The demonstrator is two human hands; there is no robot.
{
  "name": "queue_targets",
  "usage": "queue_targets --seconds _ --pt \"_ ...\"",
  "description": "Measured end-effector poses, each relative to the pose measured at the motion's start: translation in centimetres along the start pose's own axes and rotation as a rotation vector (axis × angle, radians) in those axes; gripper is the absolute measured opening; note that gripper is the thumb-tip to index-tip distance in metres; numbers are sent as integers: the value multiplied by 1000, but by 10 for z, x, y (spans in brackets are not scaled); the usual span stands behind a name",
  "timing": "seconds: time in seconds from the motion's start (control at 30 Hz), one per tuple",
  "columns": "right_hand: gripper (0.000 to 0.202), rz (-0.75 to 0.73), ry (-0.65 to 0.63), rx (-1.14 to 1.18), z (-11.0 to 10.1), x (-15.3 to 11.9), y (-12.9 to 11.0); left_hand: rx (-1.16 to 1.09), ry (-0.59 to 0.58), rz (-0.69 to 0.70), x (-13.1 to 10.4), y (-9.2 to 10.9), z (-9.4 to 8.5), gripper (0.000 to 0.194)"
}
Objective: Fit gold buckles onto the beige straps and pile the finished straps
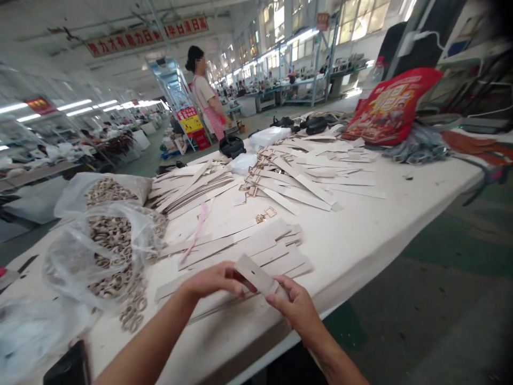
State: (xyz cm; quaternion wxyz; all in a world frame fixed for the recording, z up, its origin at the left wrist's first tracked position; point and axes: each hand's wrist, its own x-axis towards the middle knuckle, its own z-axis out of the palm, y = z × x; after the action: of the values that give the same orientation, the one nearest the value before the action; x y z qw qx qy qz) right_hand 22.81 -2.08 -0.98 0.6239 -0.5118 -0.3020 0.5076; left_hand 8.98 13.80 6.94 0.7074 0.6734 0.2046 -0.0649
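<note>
As we hold the pale strap (256,274) up over the table (360,235), near its closest long edge, its visible part lies between our hands. It slants: the end with the small hole points left and away from us, and the other way runs into our right hand (298,305). That hand is nearer and pinches it with thumb and fingers. Our left hand (212,279) is curled by the holed end; we cannot tell if it grips.

A factory workshop: long worktables (385,224), strip lights (300,37), overhead banner (148,36) and piled strap pieces (296,176).
</note>
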Motion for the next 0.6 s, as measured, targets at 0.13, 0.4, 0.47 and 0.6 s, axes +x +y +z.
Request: queue_targets --seconds 0.13,0.4,0.47,0.6 --pt "37 47 11 49 -20 12 1 657 533 44 103 36 -73 29" --pt "35 31 -55 33 -23 18 5 1085 624 -109 255 46 -108 13" --pt "35 32 -61 21 -23 18 4 1096 610 -105 255 47 -111 14" --pt "36 8 -49 15 -23 18 3 1052 606 16 227 53 -112 10"
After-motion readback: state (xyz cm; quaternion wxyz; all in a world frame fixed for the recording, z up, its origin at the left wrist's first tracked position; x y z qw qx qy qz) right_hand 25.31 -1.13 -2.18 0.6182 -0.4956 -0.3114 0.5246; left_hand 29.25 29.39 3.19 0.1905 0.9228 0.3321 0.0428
